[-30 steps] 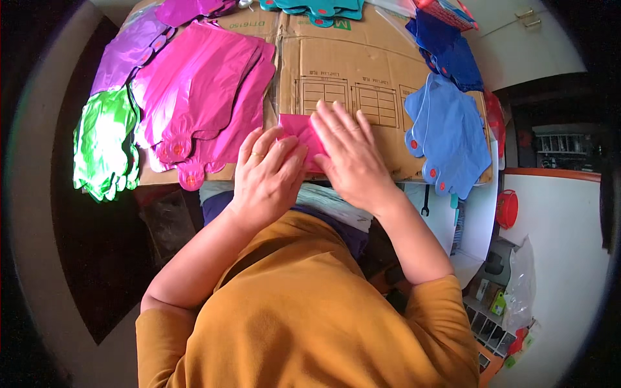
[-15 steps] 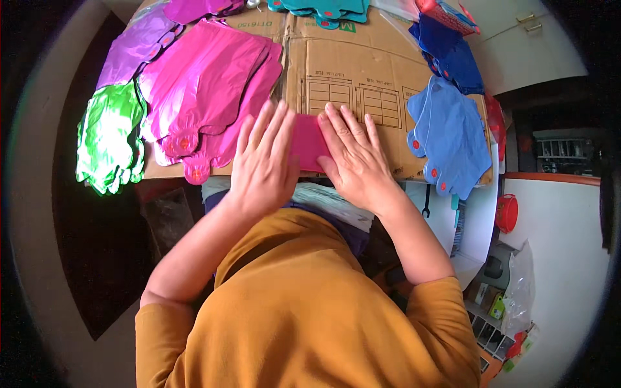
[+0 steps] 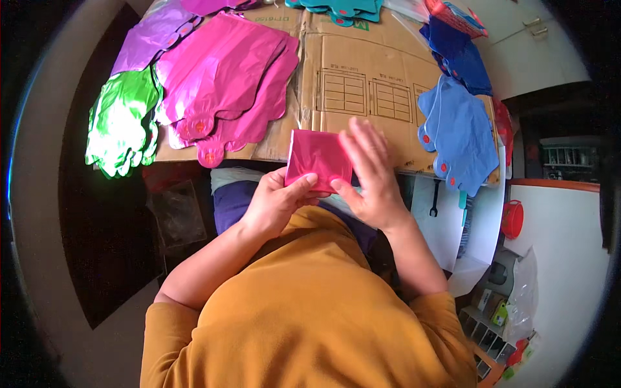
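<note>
A shiny pink foil piece, folded into a flat square (image 3: 317, 154), is held at the near edge of the cardboard; it looks like a deflated foil balloon. My left hand (image 3: 279, 199) grips its near left edge, thumb on top and fingers underneath. At the right side, my right hand (image 3: 372, 184) has its fingers stretched out and slightly blurred, with the thumb against the near right corner. Left of it lies a stack of larger pink foil pieces (image 3: 220, 71), with scalloped ends and round red-marked tabs.
The cardboard (image 3: 349, 52) covers the table. Around its rim lie green (image 3: 123, 123), purple (image 3: 145, 42), teal (image 3: 343, 8), dark blue (image 3: 459, 61) and light blue (image 3: 459, 132) flat pieces. A red basket (image 3: 512, 220) is at the right, near a white panel.
My hands were lying flat over the pink foil on the cardboard. The folded square is now lifted toward me, my left hand gripping it and my right fingers raised beside it.
</note>
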A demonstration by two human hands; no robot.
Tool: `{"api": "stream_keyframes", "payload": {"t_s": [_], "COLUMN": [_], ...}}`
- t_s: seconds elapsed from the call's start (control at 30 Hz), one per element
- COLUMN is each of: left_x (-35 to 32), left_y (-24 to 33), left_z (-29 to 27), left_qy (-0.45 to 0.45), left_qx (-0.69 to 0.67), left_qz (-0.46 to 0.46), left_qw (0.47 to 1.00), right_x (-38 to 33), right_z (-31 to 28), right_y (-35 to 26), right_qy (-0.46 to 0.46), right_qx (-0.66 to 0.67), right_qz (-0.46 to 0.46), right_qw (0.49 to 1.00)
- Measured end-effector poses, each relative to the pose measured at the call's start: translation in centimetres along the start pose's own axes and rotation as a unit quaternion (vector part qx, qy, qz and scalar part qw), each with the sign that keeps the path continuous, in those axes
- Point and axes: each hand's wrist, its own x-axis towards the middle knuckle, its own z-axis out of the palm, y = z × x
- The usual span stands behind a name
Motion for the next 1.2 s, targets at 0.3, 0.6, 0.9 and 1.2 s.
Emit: {"api": "stream_keyframes", "payload": {"t_s": [0.3,0.6,0.9,1.2], "left_x": [4.0,7.1,8.0,7.9], "left_y": [6.5,9.1,8.5,8.4], "left_z": [2.7,3.5,2.9,3.2], "left_qy": [-0.112,-0.052,-0.023,-0.021], "left_qx": [0.057,0.058,0.037,0.072], "left_qz": [0.093,0.122,0.142,0.153], "left_qw": [0.988,0.989,0.989,0.985], "right_x": [1.9,6.1,5.2,5.5], "right_z": [-2.2,-0.6,-0.4,1.6], "right_y": [0.3,2.3,3.2,3.9], "right_qy": [0.028,0.092,0.075,0.131], "right_qx": [0.597,0.608,0.655,0.633], "right_qz": [0.261,0.253,0.315,0.281], "right_qw": [0.758,0.747,0.683,0.71]}}
